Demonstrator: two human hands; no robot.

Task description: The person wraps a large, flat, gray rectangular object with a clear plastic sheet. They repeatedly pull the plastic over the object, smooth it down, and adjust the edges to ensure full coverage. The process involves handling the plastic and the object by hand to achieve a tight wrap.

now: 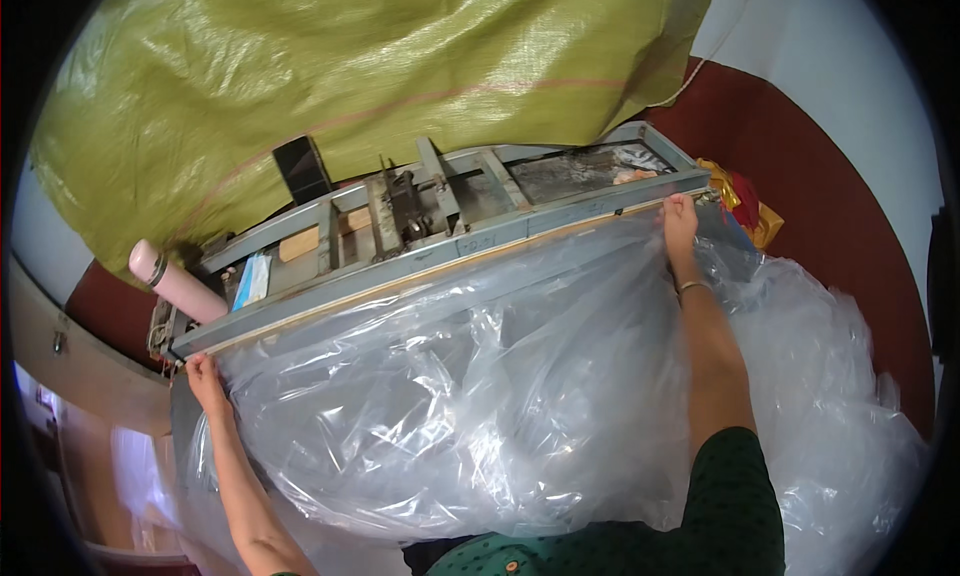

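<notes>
The person's left grip (203, 373), between 8 and 9 o'clock, was pinching the edge of a clear plastic sheet (430, 406), its fingers pressed together at the near end of a grey metal frame (540, 219). The right grip (680, 214), between 2 and 3 o'clock, was pinching the same edge beside the frame's far end. The sheet hung taut along a tan strip (440, 269) and spread in glossy folds toward 6 o'clock, with more clear film bunched near 4 o'clock. A pink bottle (180, 284) leaned at 9 o'clock, a black smartphone (302, 169) at 10, and a yellow-green tarpaulin (400, 56) filled 12
</notes>
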